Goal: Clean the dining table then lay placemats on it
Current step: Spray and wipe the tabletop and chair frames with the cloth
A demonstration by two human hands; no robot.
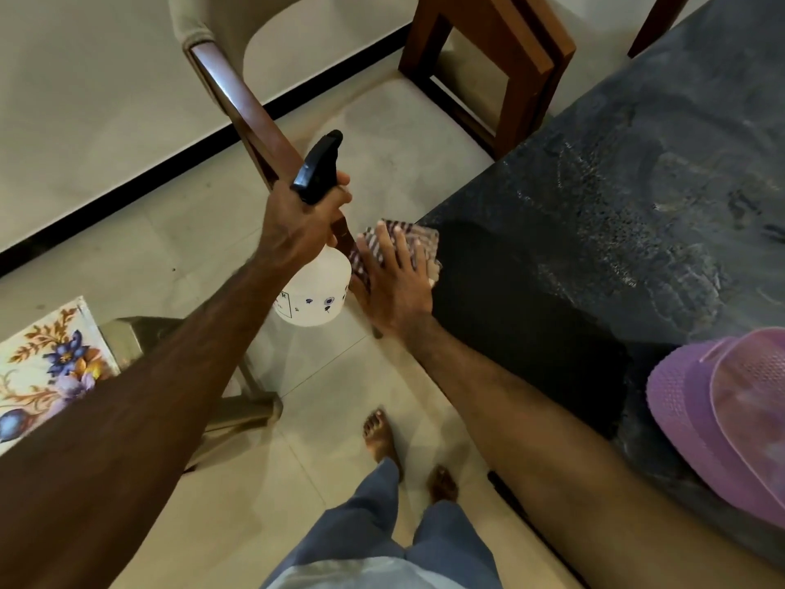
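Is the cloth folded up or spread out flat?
Folded: the cloth is a small layered pad under the flat right hand at the table corner.

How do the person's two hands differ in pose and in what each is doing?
The left hand curls round the white spray bottle with the black trigger, held off the table; the right hand lies flat, fingers straight, pressing the striped cloth at the dark table's corner. Both are bare.

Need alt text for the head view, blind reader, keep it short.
A person's right hand presses a striped cloth flat on the corner of a dark stone dining table, while the left hand grips a white spray bottle with a black trigger over the tiled floor. Purple woven placemats lie at the table's near edge.
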